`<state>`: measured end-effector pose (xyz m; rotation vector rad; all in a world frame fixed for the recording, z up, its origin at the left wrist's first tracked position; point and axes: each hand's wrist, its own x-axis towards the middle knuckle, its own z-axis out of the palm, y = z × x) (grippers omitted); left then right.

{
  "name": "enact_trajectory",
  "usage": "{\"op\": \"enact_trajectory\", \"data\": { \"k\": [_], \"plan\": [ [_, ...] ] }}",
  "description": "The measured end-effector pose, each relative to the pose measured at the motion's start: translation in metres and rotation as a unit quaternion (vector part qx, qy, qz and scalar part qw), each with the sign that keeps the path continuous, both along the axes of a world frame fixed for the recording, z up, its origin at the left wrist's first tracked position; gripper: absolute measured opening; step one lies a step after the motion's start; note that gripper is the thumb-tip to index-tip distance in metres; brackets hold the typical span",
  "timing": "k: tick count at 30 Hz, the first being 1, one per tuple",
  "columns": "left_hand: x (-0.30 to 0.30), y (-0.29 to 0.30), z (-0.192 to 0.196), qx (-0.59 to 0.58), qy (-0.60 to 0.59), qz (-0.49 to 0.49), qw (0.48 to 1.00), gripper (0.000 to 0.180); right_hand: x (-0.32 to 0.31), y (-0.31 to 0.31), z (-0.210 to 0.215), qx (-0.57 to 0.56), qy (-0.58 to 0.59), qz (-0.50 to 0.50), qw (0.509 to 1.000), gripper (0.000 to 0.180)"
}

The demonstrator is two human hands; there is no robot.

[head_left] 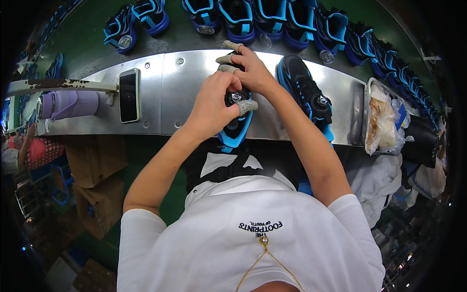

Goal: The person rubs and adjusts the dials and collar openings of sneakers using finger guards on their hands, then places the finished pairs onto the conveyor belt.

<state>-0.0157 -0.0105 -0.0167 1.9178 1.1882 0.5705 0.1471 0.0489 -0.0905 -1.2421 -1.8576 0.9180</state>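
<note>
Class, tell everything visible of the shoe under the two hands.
The shoe is black with bright blue trim around its opening, a blue heel loop and a round dial on top; its material looks synthetic. It points toe-away from the person at the metal bench. The left hand touches it near the dial; the right hand hides much of the front.

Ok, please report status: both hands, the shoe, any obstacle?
Left hand at the dial of a black-and-blue sneaker; right hand over its toe end. Heel toward the body. Second dial sneaker beside right forearm; no obstruction seen.
</note>
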Motion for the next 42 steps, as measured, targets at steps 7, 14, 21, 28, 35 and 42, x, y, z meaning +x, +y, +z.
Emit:
{"op": "enact_trajectory", "data": {
  "k": [7,14,21,28,35,42],
  "plan": [
    [-0.022,0.004,-0.015,-0.117,-0.198,-0.093,0.969,0.027,0.0,-0.002,0.004,0.014,0.007,-0.041,0.999,0.028],
    [-0.043,-0.05,-0.005,-0.101,-0.216,0.124,0.963,0.014,0.024,-0.054,0.075,-0.197,0.117,0.055,0.972,0.037],
    [-0.028,-0.076,-0.012,-0.366,-0.341,0.171,0.849,0.016,0.003,-0.073,0.084,-0.084,-0.004,0.123,0.989,0.044],
    [-0.024,-0.081,-0.01,-0.335,-0.326,0.196,0.862,0.021,0.002,-0.076,0.098,-0.195,0.091,0.089,0.972,0.039],
    [-0.017,-0.083,-0.008,-0.273,-0.27,0.183,0.905,0.017,-0.007,-0.094,0.07,0.071,-0.103,-0.017,0.992,0.039],
    [-0.015,-0.095,0.018,0.073,-0.011,-0.03,0.997,0.045,0.069,-0.083,0.11,-0.017,0.054,-0.124,0.991,0.032]
  ]
}}
